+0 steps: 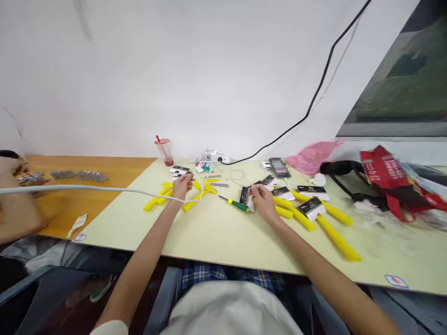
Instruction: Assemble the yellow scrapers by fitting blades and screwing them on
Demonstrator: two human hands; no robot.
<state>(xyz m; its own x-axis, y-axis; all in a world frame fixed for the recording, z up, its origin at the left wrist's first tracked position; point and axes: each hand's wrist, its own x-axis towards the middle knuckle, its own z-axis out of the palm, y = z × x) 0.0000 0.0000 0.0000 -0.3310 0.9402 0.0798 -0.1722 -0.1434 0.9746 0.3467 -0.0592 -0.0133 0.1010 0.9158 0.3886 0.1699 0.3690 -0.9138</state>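
My left hand [182, 186] curls over a heap of yellow foam tube pieces [164, 195], with a thick white cable [104, 190] passing under its wrist. What its fingers hold is hidden. My right hand [260, 197] pinches a white card [250, 203] next to a black printed card [243, 195]. A green-handled screwdriver [237, 204] lies just left of that hand. Longer yellow foam tubes [337, 237] and several black-and-white cards [310, 207] lie to its right, on the pale yellow tabletop [216, 242].
A plastic cup [165, 152] and a power strip [213, 157] stand at the back. A pink bag [312, 157] and a red bag [384, 170] lie at right. A co-worker's arm [17, 218] rests on the orange table [87, 200] at left.
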